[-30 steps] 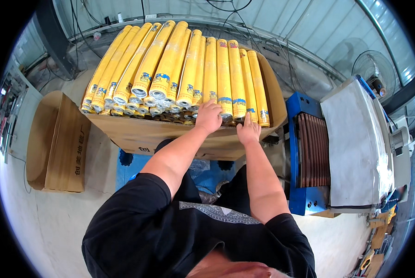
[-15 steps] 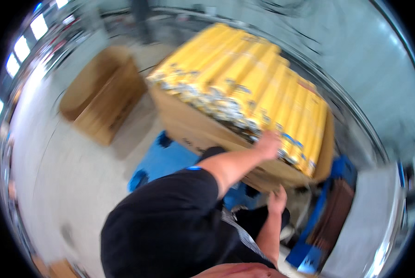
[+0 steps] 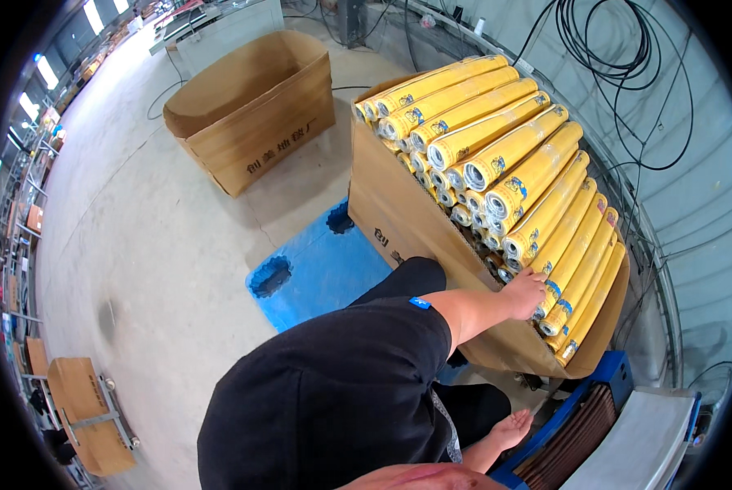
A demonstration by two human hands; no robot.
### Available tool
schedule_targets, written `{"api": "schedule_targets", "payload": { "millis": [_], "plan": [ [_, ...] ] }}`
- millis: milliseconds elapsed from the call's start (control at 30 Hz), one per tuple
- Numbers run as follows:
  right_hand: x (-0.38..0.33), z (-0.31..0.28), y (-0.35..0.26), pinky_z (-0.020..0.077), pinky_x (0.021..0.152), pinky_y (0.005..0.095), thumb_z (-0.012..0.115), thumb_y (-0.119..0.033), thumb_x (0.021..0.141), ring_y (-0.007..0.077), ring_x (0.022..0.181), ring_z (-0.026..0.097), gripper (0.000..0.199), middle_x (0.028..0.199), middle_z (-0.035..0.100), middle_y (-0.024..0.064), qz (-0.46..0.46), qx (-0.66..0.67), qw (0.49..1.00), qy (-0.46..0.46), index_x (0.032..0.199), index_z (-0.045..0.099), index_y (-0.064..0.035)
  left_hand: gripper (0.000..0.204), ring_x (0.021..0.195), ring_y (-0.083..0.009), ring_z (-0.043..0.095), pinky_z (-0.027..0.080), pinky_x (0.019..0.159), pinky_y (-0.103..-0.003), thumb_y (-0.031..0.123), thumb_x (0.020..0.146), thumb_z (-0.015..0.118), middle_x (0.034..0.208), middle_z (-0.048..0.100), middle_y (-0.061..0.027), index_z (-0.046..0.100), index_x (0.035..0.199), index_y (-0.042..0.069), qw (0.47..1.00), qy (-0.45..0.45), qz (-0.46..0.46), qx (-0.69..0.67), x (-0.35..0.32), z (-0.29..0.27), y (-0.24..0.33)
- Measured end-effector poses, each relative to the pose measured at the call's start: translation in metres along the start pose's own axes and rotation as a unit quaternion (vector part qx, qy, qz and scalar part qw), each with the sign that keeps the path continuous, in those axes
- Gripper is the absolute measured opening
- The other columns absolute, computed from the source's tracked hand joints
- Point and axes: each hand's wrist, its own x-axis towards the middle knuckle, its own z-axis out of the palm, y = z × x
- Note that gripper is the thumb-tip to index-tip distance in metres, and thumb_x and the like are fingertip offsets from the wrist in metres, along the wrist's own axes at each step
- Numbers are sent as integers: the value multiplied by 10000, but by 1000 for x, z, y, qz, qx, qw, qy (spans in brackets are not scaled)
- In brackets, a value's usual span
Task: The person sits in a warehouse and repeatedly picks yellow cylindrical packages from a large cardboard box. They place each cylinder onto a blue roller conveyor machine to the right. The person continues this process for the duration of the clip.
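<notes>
Left hand (image 3: 522, 294) was reaching forward onto the ends of the yellow rolls (image 3: 509, 175), fingers curled over a roll end near the lower right of the stack. It touched that roll; whether it was a real clenched grip or just fingers resting there, can't tell from this angle.

Right hand (image 3: 510, 427) hung low beside the person's body, palm up, fingers loosely spread. Grip released, holding nothing. It sat just beside the blue machine frame (image 3: 596, 390), not clearly touching.

The rolls were stacked in several layers inside a large open cardboard box (image 3: 411, 233), ends facing the person, long axes running away toward the wall. Each roll yellow, film-wrapped, with a white core and a small blue-and-white label near the end. The top layer stood above the box rim.

The box sat on a blue plastic pallet (image 3: 313, 273) on the concrete floor (image 3: 149, 237).

A second, empty cardboard box (image 3: 251, 106) stood open well apart, to the far left. Black cables (image 3: 627, 73) hung looped on the wall behind the rolls. A small cart carrying a flat cardboard piece (image 3: 88, 412) stood at lower left.
</notes>
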Motion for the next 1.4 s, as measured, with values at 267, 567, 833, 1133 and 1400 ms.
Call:
{"api": "schedule_targets", "payload": {
  "millis": [267,567,833,1133,1400],
  "plan": [
    [16,-39,-6,462,912,350,506,-191,939,272,981,550,326,1063,549,171,14,119,993,-12,1122,483,77,201,1249,-199,408,318,995,-382,191,727,619,1067,646,-18,700,878,85,1000,8,2,-6,-2,3,2],
    [-3,-44,-13,336,1033,403,342,-313,990,257,1203,456,392,1259,514,116,31,125,991,27,1237,469,-36,162,1034,-228,542,432,865,-431,175,649,648,877,656,-74,705,768,81,998,-22,29,48,6,3,14],
    [-12,-23,0,446,895,447,587,-255,870,320,1023,550,406,1111,573,209,12,343,938,41,1134,495,38,188,973,-252,585,465,880,-398,68,686,591,924,689,-59,710,826,108,989,126,80,15,11,12,-12],
    [-35,-19,-34,380,1004,500,615,-424,846,326,1188,446,689,1360,416,175,-5,342,937,68,1361,357,-46,160,1212,-197,492,341,1019,-410,174,792,578,1073,669,22,697,893,140,995,88,55,9,18,33,-18],
    [16,-26,-105,394,1004,478,653,-574,798,310,1146,472,813,1295,461,164,-55,377,920,92,1323,410,-3,138,1173,-225,516,374,989,-415,152,767,591,1036,675,4,690,859,130,992,106,69,13,16,27,-16]
  ]
}}
